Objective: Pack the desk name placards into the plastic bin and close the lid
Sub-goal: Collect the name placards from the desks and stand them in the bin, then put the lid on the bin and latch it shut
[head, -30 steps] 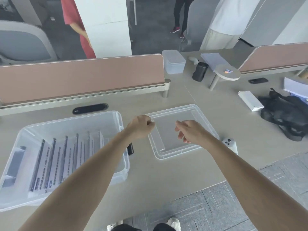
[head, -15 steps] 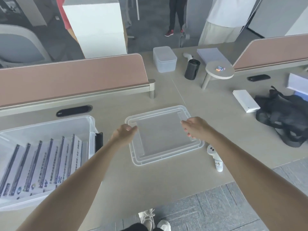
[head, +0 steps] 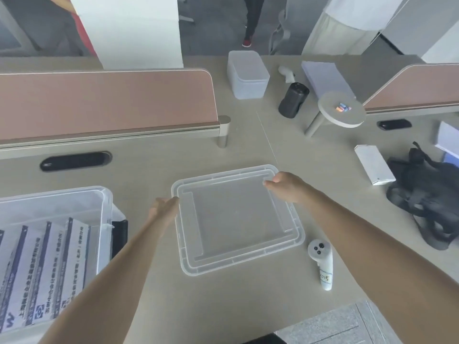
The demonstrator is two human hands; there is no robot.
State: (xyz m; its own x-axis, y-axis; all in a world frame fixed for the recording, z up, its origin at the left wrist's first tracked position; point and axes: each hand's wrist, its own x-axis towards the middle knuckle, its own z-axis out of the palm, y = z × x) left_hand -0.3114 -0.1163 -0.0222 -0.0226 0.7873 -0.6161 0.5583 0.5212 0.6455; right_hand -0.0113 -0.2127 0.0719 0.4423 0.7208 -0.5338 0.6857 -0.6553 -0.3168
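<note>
Head view shows the clear lid [head: 236,219] flat on the surface [head: 154,281] at frame centre, left hand [head: 162,211] spread against its left rim, right hand [head: 285,184] loosely curled on its upper-right corner. At lower left, the open plastic bin [head: 74,202] holds upright placards [head: 47,269].

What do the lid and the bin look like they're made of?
Lid: looks like translucent frosted plastic, since the desk's tan shows through it and its rim is moulded in ridges. Bin: seemingly the same cloudy plastic with a smooth, faintly glossy wall; the placards show through it.
</note>
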